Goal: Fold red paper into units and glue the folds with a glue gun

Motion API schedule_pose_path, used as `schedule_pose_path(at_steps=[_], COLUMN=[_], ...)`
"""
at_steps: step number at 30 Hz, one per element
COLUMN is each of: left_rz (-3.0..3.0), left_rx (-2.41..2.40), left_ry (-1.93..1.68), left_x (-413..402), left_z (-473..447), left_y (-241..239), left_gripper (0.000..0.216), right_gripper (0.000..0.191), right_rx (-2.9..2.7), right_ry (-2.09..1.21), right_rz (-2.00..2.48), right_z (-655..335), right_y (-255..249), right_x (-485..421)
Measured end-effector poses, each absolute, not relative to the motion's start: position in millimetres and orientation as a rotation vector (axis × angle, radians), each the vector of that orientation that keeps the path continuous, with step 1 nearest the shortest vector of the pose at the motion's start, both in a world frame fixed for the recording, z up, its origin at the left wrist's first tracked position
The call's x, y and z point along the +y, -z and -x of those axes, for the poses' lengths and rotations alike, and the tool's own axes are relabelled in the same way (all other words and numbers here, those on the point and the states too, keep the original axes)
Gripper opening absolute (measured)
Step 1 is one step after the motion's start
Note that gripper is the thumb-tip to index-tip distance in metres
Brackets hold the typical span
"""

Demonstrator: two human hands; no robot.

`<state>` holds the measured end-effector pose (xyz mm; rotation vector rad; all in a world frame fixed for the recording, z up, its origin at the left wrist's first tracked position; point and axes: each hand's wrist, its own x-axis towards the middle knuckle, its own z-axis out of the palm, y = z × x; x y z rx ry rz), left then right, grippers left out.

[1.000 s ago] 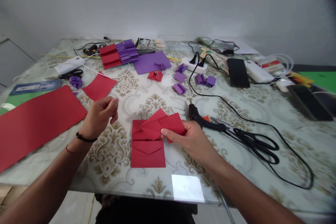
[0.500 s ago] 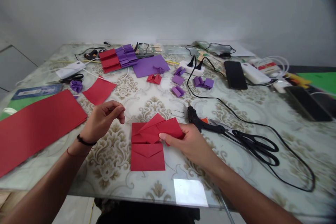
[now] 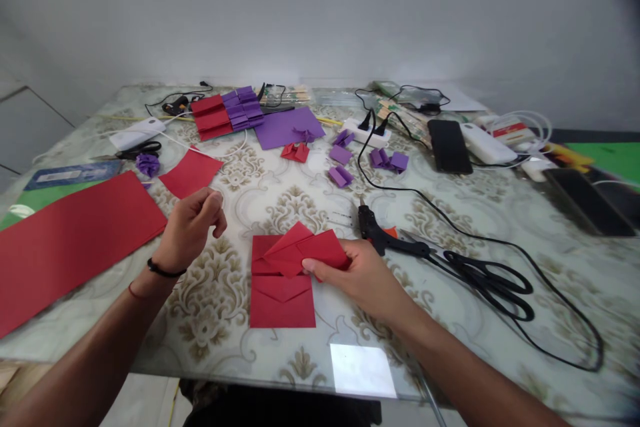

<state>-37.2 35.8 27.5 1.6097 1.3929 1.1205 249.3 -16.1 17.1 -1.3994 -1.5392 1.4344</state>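
My right hand (image 3: 363, 275) pinches a folded red paper piece (image 3: 320, 248), thumb on top and the other fingers underneath. The held piece has a pointed flap on its left and covers part of another red folded paper (image 3: 283, 307). That lower paper lies flat in front of me, with a triangular flap showing in its lower half. My left hand (image 3: 193, 227) hovers to the left of both, its fingers curled in and the thumb against them. Nothing shows in it. Close by on its far side is a small red paper sheet (image 3: 191, 172).
A large red sheet stack (image 3: 80, 240) fills the left side. To the right lie a glue gun (image 3: 373, 223), black-handled scissors (image 3: 487, 280) and a looping cord. Folded purple pieces (image 3: 341, 176), a power strip (image 3: 367, 133) and phones (image 3: 450, 147) are farther back.
My left hand has shifted slightly left and its fingers have curled in more. The right hand keeps the red folded paper in nearly the same place.
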Motion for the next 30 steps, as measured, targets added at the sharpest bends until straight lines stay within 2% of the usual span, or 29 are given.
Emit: schedule_pose_path(at_steps=[6,13,22,30], left_rz=[-1.598,-1.572,-1.544,-1.526], left_rx=[1.352,1.201,1.206,1.241], left_ry=[-1.132,-1.093,-1.076,-1.118], left_x=[34.8,35.8,36.0,37.5], left_z=[35.4,33.6,35.4,35.7], left_y=[-28.3,-30.6,-31.3,-30.3], left_gripper=[0.044,0.028,0.022,0.036], right_gripper=[0.041,0.039,0.037,0.037], right_rx=[-1.563,-1.595,-1.615,-1.627], right_ry=[-1.471,-1.442,-1.405,-1.392], right_rz=[1.431,1.408,1.392,1.392], right_z=[-248.8,-249.1,-250.0,-250.2], right_y=[-14.0,-16.7,-19.9,-18.4], right_x=[-15.1,-16.0,-16.3,-17.0])
